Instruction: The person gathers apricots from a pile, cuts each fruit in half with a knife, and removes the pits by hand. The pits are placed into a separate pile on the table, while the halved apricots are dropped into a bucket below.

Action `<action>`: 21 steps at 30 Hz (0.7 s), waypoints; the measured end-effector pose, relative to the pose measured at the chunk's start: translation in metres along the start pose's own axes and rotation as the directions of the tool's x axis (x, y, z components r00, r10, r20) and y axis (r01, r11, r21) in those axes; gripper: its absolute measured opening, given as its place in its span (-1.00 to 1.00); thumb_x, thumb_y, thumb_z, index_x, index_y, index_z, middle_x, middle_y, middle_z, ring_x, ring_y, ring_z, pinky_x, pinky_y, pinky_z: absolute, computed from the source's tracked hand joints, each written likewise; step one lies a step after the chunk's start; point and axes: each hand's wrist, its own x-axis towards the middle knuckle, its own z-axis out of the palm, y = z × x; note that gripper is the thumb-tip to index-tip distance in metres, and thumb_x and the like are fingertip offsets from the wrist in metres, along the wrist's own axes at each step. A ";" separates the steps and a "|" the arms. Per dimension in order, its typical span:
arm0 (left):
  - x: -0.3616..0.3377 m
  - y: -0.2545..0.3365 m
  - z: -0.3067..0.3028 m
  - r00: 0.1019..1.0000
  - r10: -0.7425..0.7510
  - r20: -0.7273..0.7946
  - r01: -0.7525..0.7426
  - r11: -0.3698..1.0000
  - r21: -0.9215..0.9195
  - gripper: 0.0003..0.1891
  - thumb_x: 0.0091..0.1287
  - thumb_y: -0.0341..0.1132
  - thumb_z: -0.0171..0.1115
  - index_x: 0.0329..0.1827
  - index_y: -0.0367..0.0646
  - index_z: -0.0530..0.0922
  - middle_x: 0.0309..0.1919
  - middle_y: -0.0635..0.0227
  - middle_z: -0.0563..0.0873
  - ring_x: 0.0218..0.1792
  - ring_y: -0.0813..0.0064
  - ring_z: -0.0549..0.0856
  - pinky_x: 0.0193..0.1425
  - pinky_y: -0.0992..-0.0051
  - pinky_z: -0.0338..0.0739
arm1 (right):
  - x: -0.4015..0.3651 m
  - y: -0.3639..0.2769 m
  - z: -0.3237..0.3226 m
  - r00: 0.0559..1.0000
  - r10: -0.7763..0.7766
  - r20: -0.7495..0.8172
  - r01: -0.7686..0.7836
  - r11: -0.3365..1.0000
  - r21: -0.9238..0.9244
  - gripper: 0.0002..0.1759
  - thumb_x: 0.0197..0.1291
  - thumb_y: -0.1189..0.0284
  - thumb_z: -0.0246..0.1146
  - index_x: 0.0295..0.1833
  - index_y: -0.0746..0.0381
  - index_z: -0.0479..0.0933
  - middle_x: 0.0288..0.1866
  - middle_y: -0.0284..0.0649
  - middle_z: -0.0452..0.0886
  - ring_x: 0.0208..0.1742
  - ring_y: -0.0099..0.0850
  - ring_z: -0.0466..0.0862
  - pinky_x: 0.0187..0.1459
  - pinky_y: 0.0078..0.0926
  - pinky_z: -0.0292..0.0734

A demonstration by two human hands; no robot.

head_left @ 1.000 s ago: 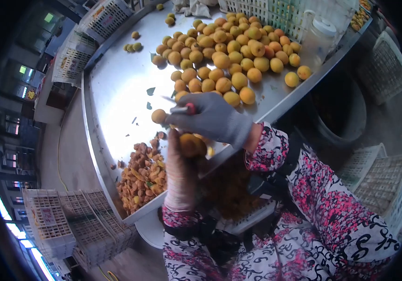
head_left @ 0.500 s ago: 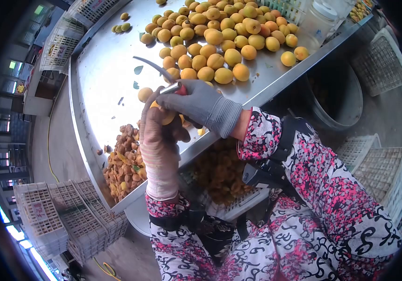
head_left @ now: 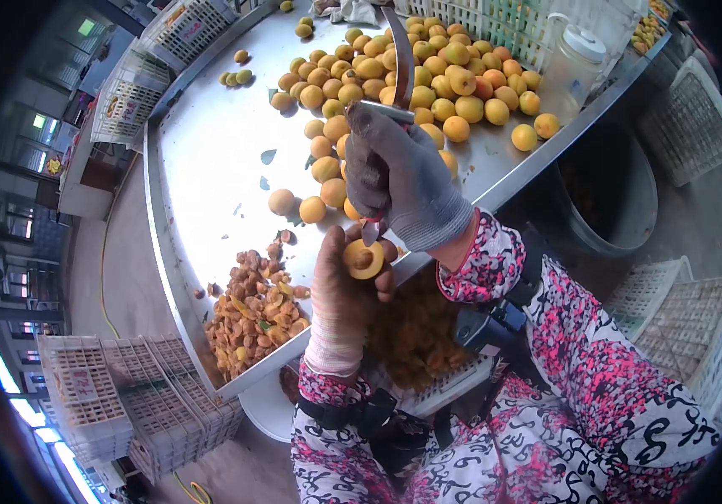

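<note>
My left hand (head_left: pixel 336 294), in a dirty, pale-cuffed glove, is closed around a halved apricot (head_left: pixel 366 270). Its cut face is turned up, with the brown pit showing in the middle. In a grey glove, my right hand (head_left: pixel 411 181) grips a curved knife (head_left: pixel 403 63) whose blade points up and away from me. A small metal tip (head_left: pixel 369 233) sticks out below the right fist and meets the apricot's cut face by the pit. Most of the handle is hidden by the fingers. Whole apricots (head_left: pixel 462 80) lie heaped on the metal table (head_left: pixel 201 151) beyond my hands.
Brown pits and scraps (head_left: pixel 247 323) are piled in the table's near left corner. A crate of apricot pieces (head_left: pixel 420 344) stands below the edge. A clear jar (head_left: pixel 575 63) is at the far right, a large bucket (head_left: pixel 609 193) beside the table. Stacked crates (head_left: pixel 138 391) stand left.
The knife has swung from pointing left to pointing up, and its lower tip has come down to the fruit. The apricot now shows its open cut face. The view has shifted slightly.
</note>
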 end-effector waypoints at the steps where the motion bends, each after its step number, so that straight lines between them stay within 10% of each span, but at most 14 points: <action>1: 0.001 -0.001 0.000 1.000 0.003 0.001 -0.003 1.000 0.002 -0.55 0.26 0.08 0.09 -0.03 -0.12 0.45 -0.39 0.22 0.59 -0.64 0.48 0.49 -0.62 0.54 0.31 | 0.000 0.001 0.001 1.000 0.000 -0.005 0.000 1.000 0.004 -0.65 0.38 0.20 0.06 -0.46 0.11 0.30 -0.72 -0.49 0.18 -0.76 -0.67 0.16 -0.71 -0.67 0.04; 10: -0.004 0.003 0.008 0.999 -0.017 -0.038 0.020 0.998 0.059 -0.58 0.35 0.08 -0.04 -0.10 -0.12 0.41 -0.47 0.16 0.60 -0.72 0.45 0.48 -0.73 0.61 0.25 | -0.005 0.007 0.001 0.995 0.012 0.099 -0.004 0.997 -0.082 -0.66 0.18 0.12 0.32 -0.29 0.20 0.52 -0.64 -0.57 0.37 -0.67 -0.83 0.31 -0.68 -0.85 0.15; 16: -0.010 -0.004 0.009 0.956 0.292 -0.030 -0.254 0.875 0.412 -0.65 0.37 0.03 -0.05 -0.11 -0.07 0.41 -0.44 0.24 0.60 -0.66 0.58 0.50 -0.71 0.67 0.27 | -0.006 0.018 0.006 0.989 0.067 0.131 -0.058 0.996 -0.070 -0.64 0.17 0.12 0.33 -0.31 0.23 0.53 -0.60 -0.53 0.43 -0.57 -0.82 0.40 -0.59 -0.82 0.26; 21: -0.016 0.000 0.034 0.958 0.121 -0.261 -0.086 0.986 0.141 -0.74 0.35 -0.07 0.06 -0.09 -0.04 0.45 -0.30 0.43 0.59 -0.41 0.67 0.57 -0.58 0.78 0.34 | -0.008 0.041 0.021 0.874 -0.411 0.261 0.484 0.788 -0.381 -0.75 0.19 0.25 0.33 -0.27 0.24 0.61 -0.54 -0.41 0.54 -0.44 -0.75 0.46 -0.45 -0.73 0.38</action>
